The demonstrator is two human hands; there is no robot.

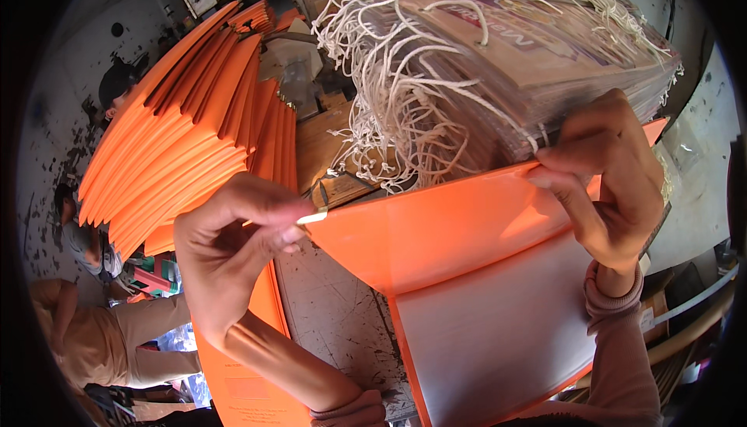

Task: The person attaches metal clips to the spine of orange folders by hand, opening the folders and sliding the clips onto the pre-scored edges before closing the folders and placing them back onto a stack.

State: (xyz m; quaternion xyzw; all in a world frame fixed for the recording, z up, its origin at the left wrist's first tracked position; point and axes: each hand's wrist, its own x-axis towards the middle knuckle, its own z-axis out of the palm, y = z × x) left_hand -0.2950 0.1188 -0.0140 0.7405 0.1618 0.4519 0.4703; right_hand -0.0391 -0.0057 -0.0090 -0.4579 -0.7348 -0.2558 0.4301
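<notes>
An open orange folder [459, 232] is spread before me, its upper flap raised and a white inner side [498, 326] showing below. My left hand [233, 240] is closed in a pinch on the flap's left corner, where a small shiny piece [313, 217] shows at the fingertips. My right hand [603, 178] pinches the same flap's upper edge farther right. Close by its fingertips a white cord [498, 115] hangs from the stack behind; whether the fingers hold it I cannot tell. Under my left forearm lies another orange folder [257, 380], shut, with dark print.
A tall pile of orange folders [179, 147] leans at the left. At the back right stands a stack of plastic-covered sheets [537, 45] with tangled white cords [405, 100]. The worn table [334, 310] shows between. People [101, 333] are at the far left.
</notes>
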